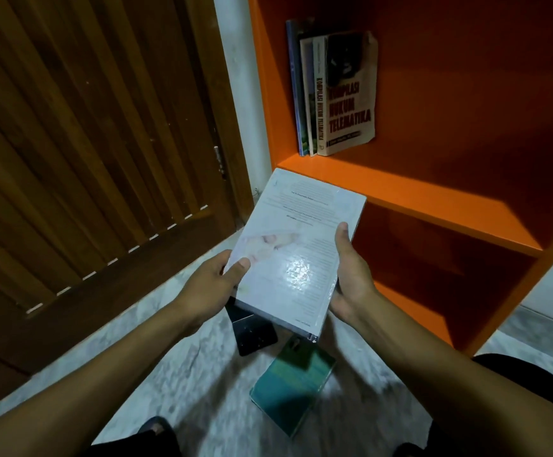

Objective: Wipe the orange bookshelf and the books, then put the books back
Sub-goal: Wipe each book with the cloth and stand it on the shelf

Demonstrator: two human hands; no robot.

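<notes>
white book [296,245], glossy, back cover up, held in the air just before the orange bookshelf [400,196], far corner near the middle shelf edge. left hand [215,285] clamped on its left edge, thumb on the cover. right hand [351,275] clamped on its right edge, thumb up along the side. four upright books [331,94] at the upper compartment's left wall. teal book [293,387] and dark object [252,328] flat on the floor [182,374] below. wooden door [87,143] at left.
</notes>
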